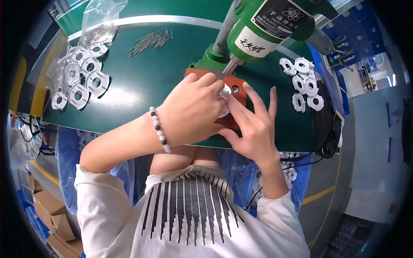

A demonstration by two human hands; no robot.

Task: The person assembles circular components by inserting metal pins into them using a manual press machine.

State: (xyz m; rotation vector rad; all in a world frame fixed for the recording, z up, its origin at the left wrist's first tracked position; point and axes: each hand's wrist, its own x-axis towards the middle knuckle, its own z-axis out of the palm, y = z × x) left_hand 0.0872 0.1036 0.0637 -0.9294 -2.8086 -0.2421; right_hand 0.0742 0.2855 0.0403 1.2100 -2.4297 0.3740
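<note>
A white round plastic part [225, 91] sits on the orange block [241, 101] of a green hand press, mostly covered by my fingers. My left hand [193, 105] reaches over the block, its fingers curled closed at the part; what they pinch is hidden. Against the part's right side, my right hand [254, 129] presses with thumb and forefinger, while its other fingers stick up apart. The press's metal ram [232, 65] hangs just above and behind the fingers. A beaded bracelet [158, 129] circles my left wrist.
White ring-shaped parts [78, 96] lie heaped at the green table's left, with more ring parts [310, 86] at its right. Several thin metal pins [151, 41] lie at the back, near a clear plastic bag [101, 21]. Below the table edge are blue-lined containers [71, 167].
</note>
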